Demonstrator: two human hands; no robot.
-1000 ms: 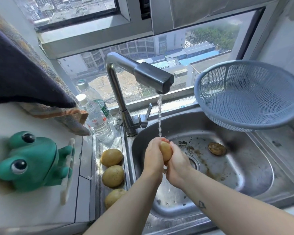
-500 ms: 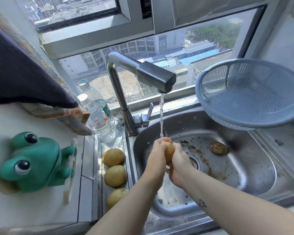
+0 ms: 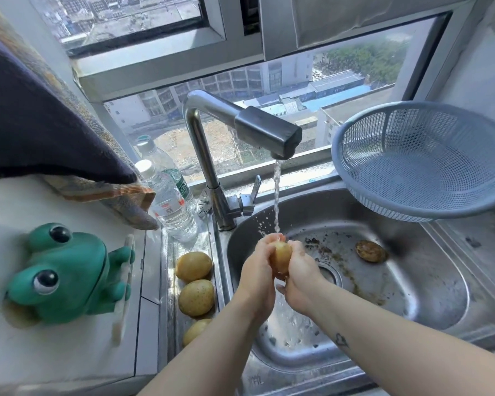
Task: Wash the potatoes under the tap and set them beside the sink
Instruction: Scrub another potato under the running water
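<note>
- Hands meet over the sink [image 3: 412, 295]. The left hand [image 3: 255, 270] and right hand [image 3: 300, 278] reach in from below, and each grip is curled round one potato [image 3: 281, 257] pressed between the palms, directly under the tap [image 3: 266, 132] stream.
- Four potatoes in all: one held, and three side potatoes [image 3: 196, 297] in a row on the steel ledge just left of the basin. Also two bottles [image 3: 172, 201], one colander [image 3: 420, 161], and one frog [image 3: 66, 272] on the worktop [image 3: 55, 352].
- The potatoes are oval with yellow-brown skins, and the held one is wet. The sink is dirt-flecked steel, the colander round blue-grey plastic mesh, the bottles clear plastic, and the frog glossy green.
</note>
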